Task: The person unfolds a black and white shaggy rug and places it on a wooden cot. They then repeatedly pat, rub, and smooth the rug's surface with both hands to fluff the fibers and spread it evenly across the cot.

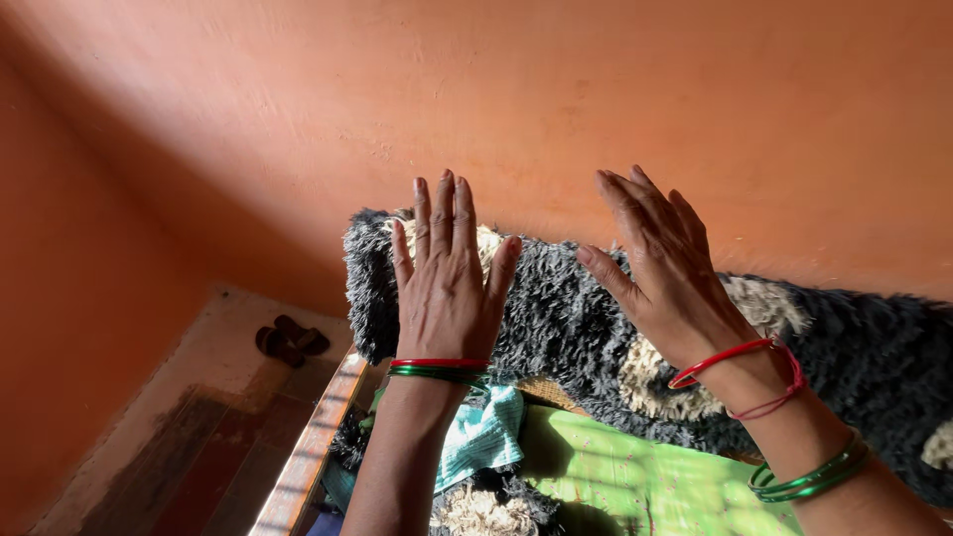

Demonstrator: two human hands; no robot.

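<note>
A shaggy dark grey rug with cream patches [556, 318] lies draped against an orange wall. My left hand [447, 273] rests flat on it, fingers together and pointing up, with red and green bangles at the wrist. My right hand [660, 268] lies flat on the rug further right, fingers stretched toward the wall, with a red thread and green bangles on the forearm. Neither hand holds anything.
A green mat [635, 481] and a light turquoise cloth [486, 432] lie under the rug near me. A wooden edge [308, 447] runs down at the left. Below it, a pair of dark sandals [291, 342] sits on the floor. The orange wall [596, 99] fills the background.
</note>
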